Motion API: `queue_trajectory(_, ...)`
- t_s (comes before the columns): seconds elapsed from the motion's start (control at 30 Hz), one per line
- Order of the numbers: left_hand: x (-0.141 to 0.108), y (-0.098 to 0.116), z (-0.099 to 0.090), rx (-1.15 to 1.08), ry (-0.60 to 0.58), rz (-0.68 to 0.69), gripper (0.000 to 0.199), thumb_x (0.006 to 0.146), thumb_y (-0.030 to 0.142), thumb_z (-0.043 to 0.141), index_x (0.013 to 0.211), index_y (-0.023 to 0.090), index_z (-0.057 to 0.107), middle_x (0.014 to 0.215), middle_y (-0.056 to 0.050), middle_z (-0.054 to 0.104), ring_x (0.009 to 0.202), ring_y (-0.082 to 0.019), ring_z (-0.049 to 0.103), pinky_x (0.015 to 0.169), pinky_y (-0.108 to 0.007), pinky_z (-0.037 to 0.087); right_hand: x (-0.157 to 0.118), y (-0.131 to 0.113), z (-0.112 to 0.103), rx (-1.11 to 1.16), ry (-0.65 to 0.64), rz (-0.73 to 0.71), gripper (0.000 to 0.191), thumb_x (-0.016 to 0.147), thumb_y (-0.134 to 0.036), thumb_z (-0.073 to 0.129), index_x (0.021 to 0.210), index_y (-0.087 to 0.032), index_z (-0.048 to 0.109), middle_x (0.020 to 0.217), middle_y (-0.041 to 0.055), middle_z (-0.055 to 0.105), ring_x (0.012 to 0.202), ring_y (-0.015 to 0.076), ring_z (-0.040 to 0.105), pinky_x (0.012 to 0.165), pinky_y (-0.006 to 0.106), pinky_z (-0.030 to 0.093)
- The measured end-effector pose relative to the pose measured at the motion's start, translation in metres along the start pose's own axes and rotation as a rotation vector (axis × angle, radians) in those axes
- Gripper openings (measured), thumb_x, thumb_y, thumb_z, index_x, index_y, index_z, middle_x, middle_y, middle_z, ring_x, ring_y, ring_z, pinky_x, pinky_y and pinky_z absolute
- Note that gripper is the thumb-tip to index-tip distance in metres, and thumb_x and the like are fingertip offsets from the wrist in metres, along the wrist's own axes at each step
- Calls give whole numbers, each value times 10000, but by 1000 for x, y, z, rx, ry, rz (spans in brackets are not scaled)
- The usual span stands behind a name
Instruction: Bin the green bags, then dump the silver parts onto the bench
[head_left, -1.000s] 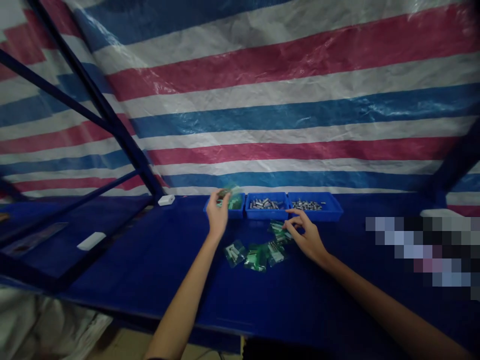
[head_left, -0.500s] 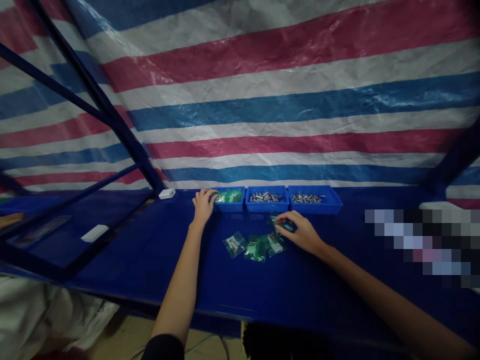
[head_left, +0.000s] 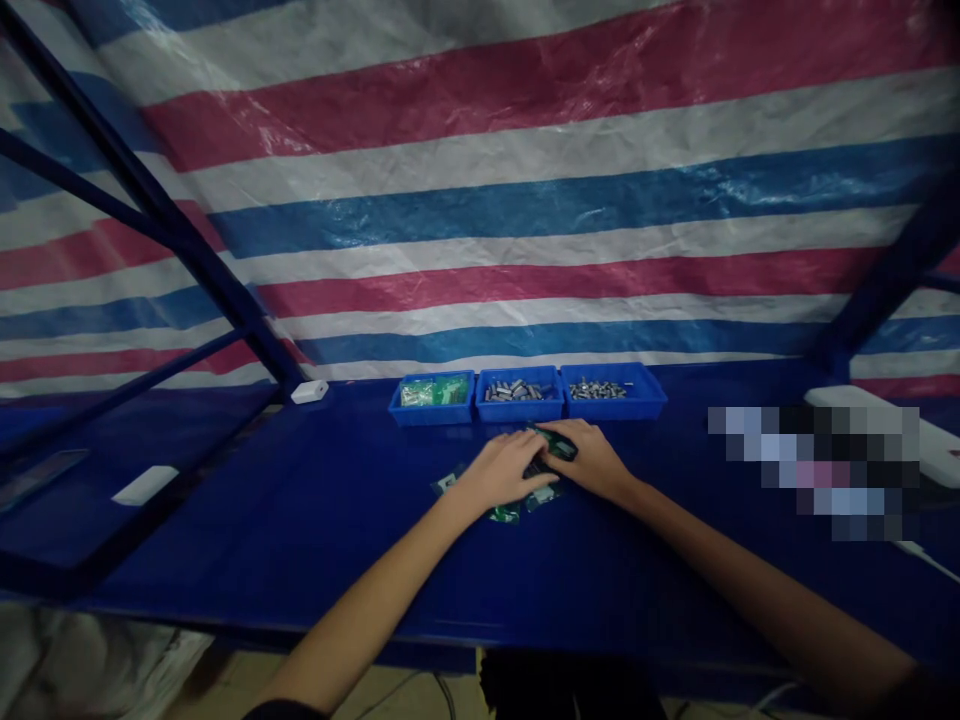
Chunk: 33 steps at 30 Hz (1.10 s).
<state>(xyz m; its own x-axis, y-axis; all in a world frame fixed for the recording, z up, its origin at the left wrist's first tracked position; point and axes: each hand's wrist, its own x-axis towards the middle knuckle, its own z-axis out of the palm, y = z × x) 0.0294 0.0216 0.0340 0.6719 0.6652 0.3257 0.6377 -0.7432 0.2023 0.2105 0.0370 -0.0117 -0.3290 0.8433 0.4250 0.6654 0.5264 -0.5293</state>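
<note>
My right hand (head_left: 592,458) has its thumb and fingers curled around a small clear plastic bag (head_left: 559,446) with a green tint. Up against it comes my left hand (head_left: 501,470), fingers stretched toward that bag and thumb spread apart; its fingertips are partly hidden. Beneath my left hand lie several more small bags, mostly covered: one bag (head_left: 445,482) peeks out on the left, a green bag (head_left: 505,513) at the near side, another bag (head_left: 541,497) under the thumb. Small metal parts showed inside these bags earlier.
Behind my hands stand three blue bins: a left bin (head_left: 396,408) with green bags, a middle bin (head_left: 517,410) with metal cylinders, a right bin (head_left: 615,410) with smaller metal parts. White boxes (head_left: 310,391) sit left; a white device (head_left: 832,397) sits right.
My left hand has left the bin of green bags and moved right and nearer, over the loose bags beside my right hand. My right hand stays about there. The view has shifted slightly.
</note>
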Motion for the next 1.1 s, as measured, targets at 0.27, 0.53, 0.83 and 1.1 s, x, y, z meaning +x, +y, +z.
queue_trajectory(0.27,1,3,14,-6,-30,-57,300,848,464,454,950,182,450,933,-61,562,836,-193,564,718,-340,477,3,7,1,24,55,-7,274,732,-315,614,985,-218,658,971,56,664,897,218,585,815,357,440)
queue_trajectory(0.53,0,-11,-4,8,137,-132,341,895,441,381,1123,194,438,1096,-78,556,968,-195,572,834,-354,474,3,-1,-3,136,182,93,237,828,-383,511,882,-214,669,801,38,687,736,196,625,672,310,479)
queue_trajectory(0.83,1,-1,9,-225,316,-210,336,905,345,395,1214,213,380,976,-49,626,881,-182,629,755,-318,515,1,-18,-3,533,201,76,298,809,-383,551,1024,-181,591,814,38,671,763,179,642,681,287,513)
queue_trajectory(1.1,1,-4,7,-87,411,-62,191,899,317,422,985,179,520,891,-44,625,868,-158,608,789,-307,503,-1,-22,-5,425,366,-52,195,776,-281,603,952,-199,602,917,59,665,762,167,624,625,279,501)
